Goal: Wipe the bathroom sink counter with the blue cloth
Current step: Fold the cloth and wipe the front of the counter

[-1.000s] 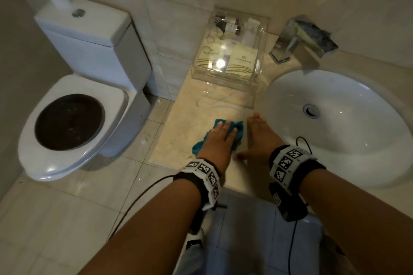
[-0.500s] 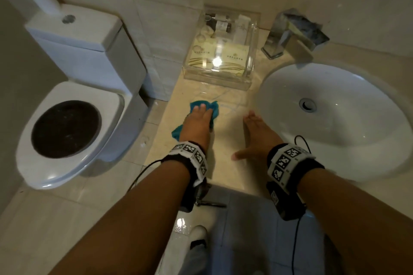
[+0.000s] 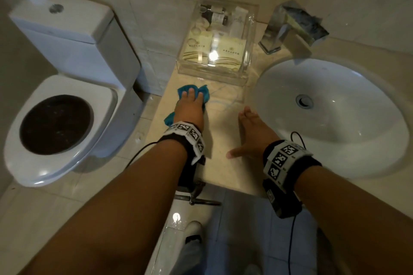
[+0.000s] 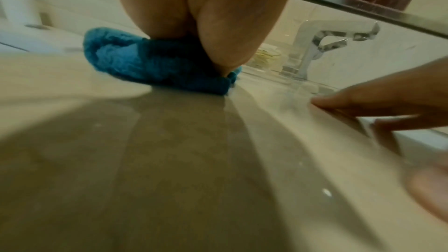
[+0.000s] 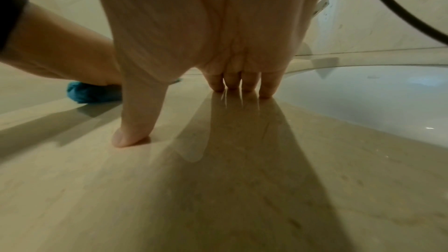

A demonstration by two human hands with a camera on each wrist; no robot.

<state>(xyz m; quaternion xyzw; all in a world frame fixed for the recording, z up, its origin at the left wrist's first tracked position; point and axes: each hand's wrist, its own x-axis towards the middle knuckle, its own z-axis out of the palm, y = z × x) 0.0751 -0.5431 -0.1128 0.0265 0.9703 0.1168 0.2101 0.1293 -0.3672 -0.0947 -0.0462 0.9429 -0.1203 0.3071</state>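
Standing at the back of the counter beside the faucet, a clear box is seen w/ pale sachets and small bottles inside. The blue cloth is pressed flat onto the counter just in front of that box by the left hand, fingers straight on top. The right hand is laid flat near the sink rim, fingers together, thumb splayed, nothing held.

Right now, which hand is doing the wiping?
The left hand: it presses the blue cloth. The right hand lies bare on the counter.
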